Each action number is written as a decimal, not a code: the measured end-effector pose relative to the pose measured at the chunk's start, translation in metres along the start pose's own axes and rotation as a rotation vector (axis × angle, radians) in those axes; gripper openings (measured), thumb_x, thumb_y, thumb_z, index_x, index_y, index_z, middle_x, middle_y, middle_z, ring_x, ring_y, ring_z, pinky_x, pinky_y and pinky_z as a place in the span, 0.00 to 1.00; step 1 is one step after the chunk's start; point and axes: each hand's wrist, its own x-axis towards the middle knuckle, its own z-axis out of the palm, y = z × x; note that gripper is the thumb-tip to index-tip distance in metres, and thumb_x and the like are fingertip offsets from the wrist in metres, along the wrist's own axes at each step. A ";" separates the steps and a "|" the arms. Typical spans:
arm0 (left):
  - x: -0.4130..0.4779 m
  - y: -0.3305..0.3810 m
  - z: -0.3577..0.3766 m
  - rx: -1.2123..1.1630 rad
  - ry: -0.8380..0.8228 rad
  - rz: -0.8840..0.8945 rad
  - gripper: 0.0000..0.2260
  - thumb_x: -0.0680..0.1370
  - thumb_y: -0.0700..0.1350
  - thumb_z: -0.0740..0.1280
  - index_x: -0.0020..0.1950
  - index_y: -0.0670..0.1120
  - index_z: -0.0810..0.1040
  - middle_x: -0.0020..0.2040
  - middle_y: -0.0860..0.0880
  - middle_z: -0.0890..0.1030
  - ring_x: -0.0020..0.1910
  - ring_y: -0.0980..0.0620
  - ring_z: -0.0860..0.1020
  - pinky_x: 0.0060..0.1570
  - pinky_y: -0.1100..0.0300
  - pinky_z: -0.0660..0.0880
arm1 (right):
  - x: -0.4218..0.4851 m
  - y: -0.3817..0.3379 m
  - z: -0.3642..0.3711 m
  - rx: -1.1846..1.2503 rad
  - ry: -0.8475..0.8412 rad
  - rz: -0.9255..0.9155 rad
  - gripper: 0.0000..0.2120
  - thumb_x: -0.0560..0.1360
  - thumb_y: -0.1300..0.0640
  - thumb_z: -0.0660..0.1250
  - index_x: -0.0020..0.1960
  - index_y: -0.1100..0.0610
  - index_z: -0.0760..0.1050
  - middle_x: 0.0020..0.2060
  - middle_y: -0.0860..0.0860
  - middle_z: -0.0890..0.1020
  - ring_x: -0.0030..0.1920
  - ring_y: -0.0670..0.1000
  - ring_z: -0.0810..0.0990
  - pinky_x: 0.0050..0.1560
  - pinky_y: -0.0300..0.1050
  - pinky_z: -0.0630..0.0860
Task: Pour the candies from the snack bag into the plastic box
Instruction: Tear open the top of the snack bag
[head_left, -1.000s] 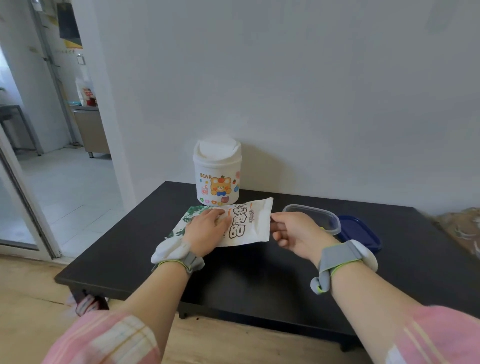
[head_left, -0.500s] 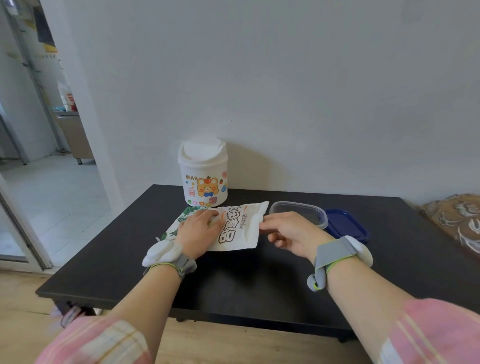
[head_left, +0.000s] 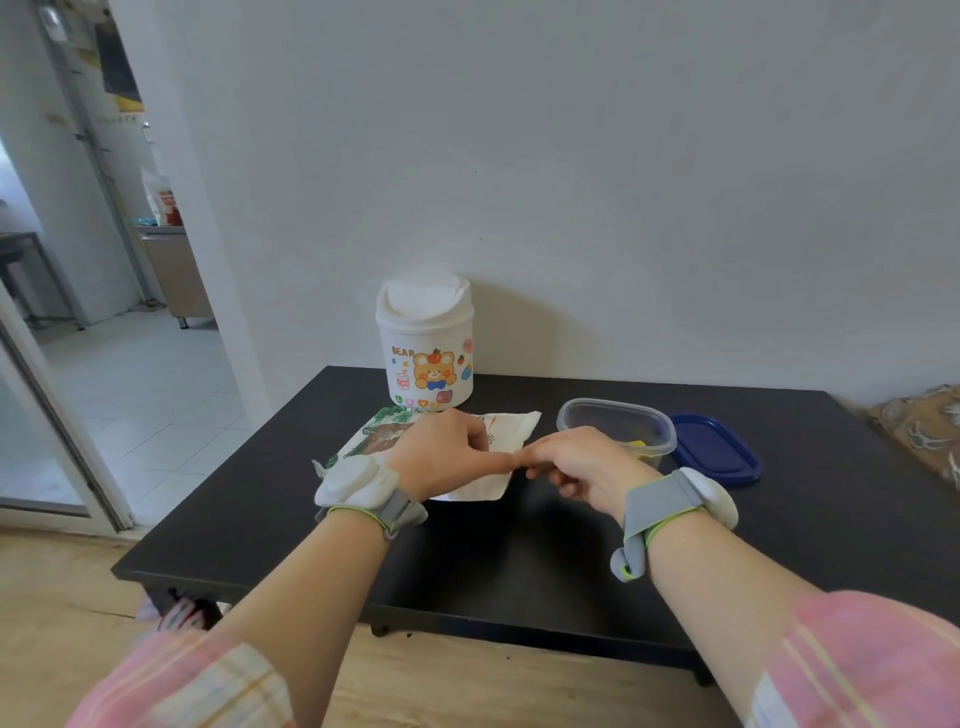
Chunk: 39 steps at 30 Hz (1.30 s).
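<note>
The white snack bag with green print lies flat on the black table. My left hand rests on its middle and pinches it near the right end. My right hand meets the left at the bag's right edge, fingers curled on that edge. Just right of the hands stands the clear plastic box, open, with something yellow inside. Most of the bag's print is hidden under my left hand.
A white swing-lid bin with a bear sticker stands behind the bag against the wall. The box's blue lid lies flat to the right of the box. A patterned cushion sits past the table's right end. A doorway opens at left.
Both hands have come together at the bag's right end; the left slid right along the bag and the right closed in on the edge. The bag has stayed on the table.
</note>
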 end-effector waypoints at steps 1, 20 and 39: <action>0.000 0.001 0.000 0.020 -0.009 0.001 0.19 0.65 0.63 0.69 0.32 0.48 0.74 0.31 0.52 0.75 0.33 0.55 0.73 0.35 0.61 0.70 | 0.000 0.000 -0.001 -0.004 0.003 0.004 0.09 0.71 0.60 0.72 0.50 0.63 0.82 0.33 0.52 0.79 0.28 0.45 0.64 0.27 0.36 0.59; 0.005 0.014 -0.004 -0.015 -0.306 -0.099 0.07 0.76 0.44 0.64 0.37 0.50 0.75 0.35 0.52 0.78 0.31 0.55 0.75 0.34 0.64 0.72 | -0.002 0.005 0.003 -0.028 0.007 0.006 0.03 0.71 0.62 0.71 0.41 0.62 0.78 0.31 0.51 0.76 0.27 0.46 0.65 0.28 0.37 0.60; -0.003 0.011 -0.004 -0.150 -0.395 -0.155 0.04 0.77 0.39 0.64 0.43 0.43 0.77 0.36 0.48 0.83 0.38 0.50 0.84 0.34 0.64 0.77 | -0.012 0.003 0.010 -0.089 -0.214 0.166 0.05 0.73 0.59 0.69 0.43 0.60 0.80 0.34 0.52 0.83 0.26 0.43 0.73 0.28 0.32 0.66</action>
